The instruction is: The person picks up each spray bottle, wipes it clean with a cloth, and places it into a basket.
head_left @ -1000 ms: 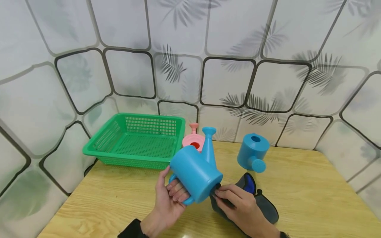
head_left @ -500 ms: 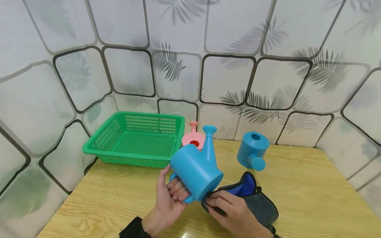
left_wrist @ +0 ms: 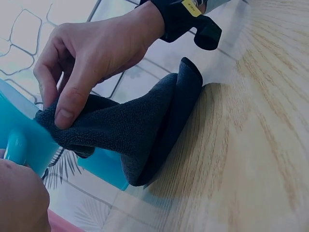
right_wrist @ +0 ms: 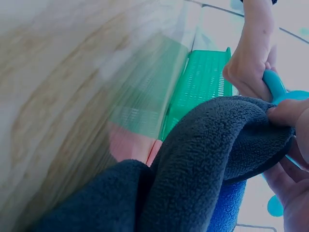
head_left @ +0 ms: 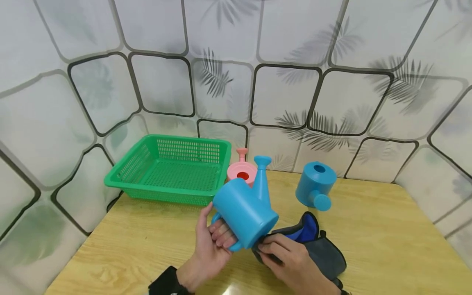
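A light blue watering can (head_left: 243, 213) is held tilted above the table, its spout pointing up and its base toward the lower right. My left hand (head_left: 213, 246) grips it by the handle, fingers curled through the loop. With thumb and fingers, my right hand (head_left: 291, 258) pinches a folded dark grey cloth (head_left: 328, 256), blue on its inner side, at the can's base. In the left wrist view the pinched end of the cloth (left_wrist: 130, 123) touches the can, while its other end rests on the table. The right wrist view has the cloth bunched up close.
A green perforated basket (head_left: 177, 196) stands at the back left of the wooden table (head_left: 383, 237). Beside it is a pink watering can (head_left: 250, 169), partly behind the held one. Another blue watering can (head_left: 313, 182) stands back right. Patterned fabric walls (head_left: 287, 94) enclose the table.
My right hand has slid the pinched cloth left and slightly down along the can's base, baring more of its blue inside. The left hand and the can have barely moved.
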{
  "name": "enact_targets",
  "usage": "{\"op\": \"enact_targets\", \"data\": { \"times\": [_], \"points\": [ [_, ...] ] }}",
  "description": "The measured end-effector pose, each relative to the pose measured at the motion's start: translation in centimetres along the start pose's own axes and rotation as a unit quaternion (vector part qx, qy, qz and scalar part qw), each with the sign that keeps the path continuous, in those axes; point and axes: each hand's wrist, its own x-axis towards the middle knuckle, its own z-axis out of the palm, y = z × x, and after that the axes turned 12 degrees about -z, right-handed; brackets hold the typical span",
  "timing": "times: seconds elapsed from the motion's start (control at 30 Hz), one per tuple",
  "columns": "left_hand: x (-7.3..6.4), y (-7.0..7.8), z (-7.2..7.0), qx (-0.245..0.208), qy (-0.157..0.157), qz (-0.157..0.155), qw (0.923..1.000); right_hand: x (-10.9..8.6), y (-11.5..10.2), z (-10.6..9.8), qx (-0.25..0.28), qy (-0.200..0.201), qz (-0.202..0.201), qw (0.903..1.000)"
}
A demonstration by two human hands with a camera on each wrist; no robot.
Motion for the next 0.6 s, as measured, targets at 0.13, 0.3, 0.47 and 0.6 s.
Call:
{"op": "enact_targets", "data": {
  "times": [0.13,0.3,0.47,0.6],
  "points": [
    [-0.1,0.3,0.2,0.008,0.005,0.0,1.0,-0.1,0.4,-0.2,-0.019,0.009,0.016,0.9997],
    [-0.1,0.2,0.2,0.016,0.01,-0.001,0.9998,-0.5,0.8,-0.7,-0.035,0.017,0.041,0.9984],
    [-0.1,-0.1,0.1,0.018,0.012,-0.001,0.9998,-0.8,1.2,-1.5,-0.057,0.029,0.053,0.9966],
    [-0.2,-0.2,-0.1,0.013,0.021,-0.004,0.9997,-0.9,1.4,-2.0,-0.069,0.036,0.071,0.9945]
  ]
}}
